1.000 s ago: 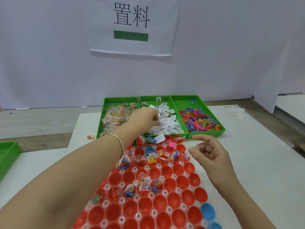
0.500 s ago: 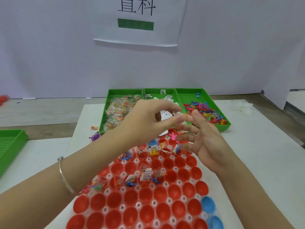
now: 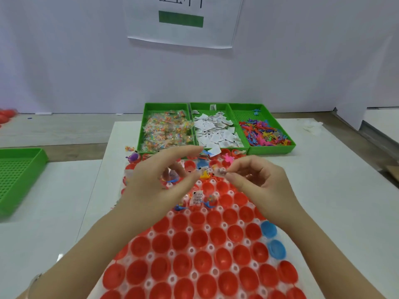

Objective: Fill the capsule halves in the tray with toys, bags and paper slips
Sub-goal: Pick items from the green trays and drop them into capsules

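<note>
While my right hand [image 3: 259,184] pinches a small whitish bit, probably a paper slip [image 3: 220,172], above the far rows of the capsule tray [image 3: 171,253] and my left hand [image 3: 155,186] hangs loose holding nothing, I reckon we're mid slip-filling, so next it drops into 1 bare red capsule half [image 3: 222,187].

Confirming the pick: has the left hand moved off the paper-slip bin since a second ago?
Yes. The left hand has come back toward the person, off the middle green bin, now over the capsule tray, beside the right hand pinching a paper slip.
</note>
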